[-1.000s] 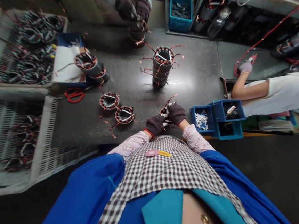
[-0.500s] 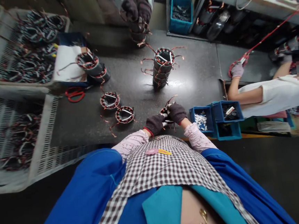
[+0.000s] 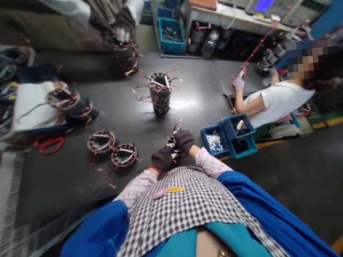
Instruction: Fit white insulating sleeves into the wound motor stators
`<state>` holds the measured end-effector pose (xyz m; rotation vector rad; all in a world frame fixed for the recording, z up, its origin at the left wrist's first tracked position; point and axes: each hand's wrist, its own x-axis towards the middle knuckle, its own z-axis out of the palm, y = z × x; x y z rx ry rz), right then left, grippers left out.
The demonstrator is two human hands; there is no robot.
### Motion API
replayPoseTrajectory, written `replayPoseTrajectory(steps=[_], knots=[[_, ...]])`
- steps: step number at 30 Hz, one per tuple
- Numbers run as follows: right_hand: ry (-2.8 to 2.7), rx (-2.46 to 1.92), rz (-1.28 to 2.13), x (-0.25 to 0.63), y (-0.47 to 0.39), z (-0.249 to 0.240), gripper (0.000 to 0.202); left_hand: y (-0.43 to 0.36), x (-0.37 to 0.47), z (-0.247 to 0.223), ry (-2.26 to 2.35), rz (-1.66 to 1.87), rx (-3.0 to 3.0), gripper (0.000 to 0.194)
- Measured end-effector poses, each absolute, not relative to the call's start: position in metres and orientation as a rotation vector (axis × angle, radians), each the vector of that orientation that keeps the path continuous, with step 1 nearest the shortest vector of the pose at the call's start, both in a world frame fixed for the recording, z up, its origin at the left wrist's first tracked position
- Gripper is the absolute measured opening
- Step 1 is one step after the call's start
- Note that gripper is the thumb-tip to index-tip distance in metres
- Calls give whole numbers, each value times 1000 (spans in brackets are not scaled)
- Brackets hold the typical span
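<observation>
At the table's near edge, my left hand (image 3: 162,159) and my right hand (image 3: 185,140), both in dark gloves with pale fingertips, close on a motor stator (image 3: 170,140). The gloves cover most of it, and a copper lead sticks up past my right hand. To the left, two single stators lie on the table: a nearer stator (image 3: 124,155) and a farther stator (image 3: 101,142). Beyond my hands rises a stack of stators (image 3: 160,91), its copper leads splayed outward and white sleeves across the top ring.
Blue bins (image 3: 214,138) with small white parts and dark pieces stand right of my hands. Red-handled scissors (image 3: 49,143) and another stator stack (image 3: 70,103) are on the left. Across the table, a co-worker's gloved hands (image 3: 117,23) hold stators. Another person (image 3: 271,99) sits at right.
The whole view has swung to the right, so the table's things appear farther left. Both my hands stay on the stator. The co-worker's hands opposite have shifted slightly on their stack.
</observation>
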<state>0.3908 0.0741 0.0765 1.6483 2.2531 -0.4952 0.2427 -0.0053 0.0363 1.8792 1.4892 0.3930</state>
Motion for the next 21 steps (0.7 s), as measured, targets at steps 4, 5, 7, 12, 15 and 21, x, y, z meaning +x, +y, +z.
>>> replayPoseTrajectory(steps=[4, 5, 7, 12, 15, 21], knots=[[2273, 1723, -606, 406, 76, 76, 34, -3, 241, 36, 1450, 368, 1863, 37], [2278, 1710, -620, 408, 74, 75, 35, -3, 241, 37, 1447, 364, 1850, 38], [2280, 1662, -623, 409, 72, 74, 38, -3, 242, 40, 1450, 351, 1829, 39], [2260, 1697, -642, 405, 73, 72, 37, -4, 245, 48, 1503, 278, 1844, 40], [2266, 1868, -906, 412, 78, 64, 33, -4, 246, 52, 1502, 234, 1845, 37], [1950, 2328, -1949, 437, 85, 47, 35, -1, 247, 62, 1506, 158, 1851, 39]])
